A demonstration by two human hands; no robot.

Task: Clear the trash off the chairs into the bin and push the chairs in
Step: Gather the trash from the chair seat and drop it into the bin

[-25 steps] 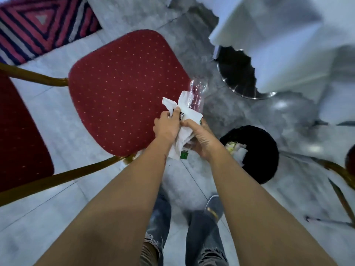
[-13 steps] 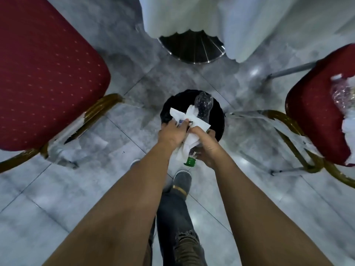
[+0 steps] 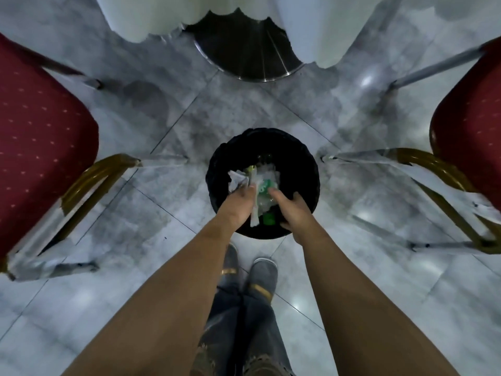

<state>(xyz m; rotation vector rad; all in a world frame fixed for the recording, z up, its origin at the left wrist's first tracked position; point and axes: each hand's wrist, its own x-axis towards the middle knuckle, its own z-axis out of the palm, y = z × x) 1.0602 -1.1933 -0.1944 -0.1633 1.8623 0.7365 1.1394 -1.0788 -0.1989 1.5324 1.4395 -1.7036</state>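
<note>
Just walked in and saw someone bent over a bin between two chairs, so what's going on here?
A person is standing over a black bin on the floor, with both hands above its opening. The left hand pinches crumpled white paper, and the right hand sits beside a clear plastic bottle with a green cap, which is over the bin; the motion blur hides whether it has been let go. Red chairs stand on either side, the left chair and the right chair, not yet pushed in.
</note>
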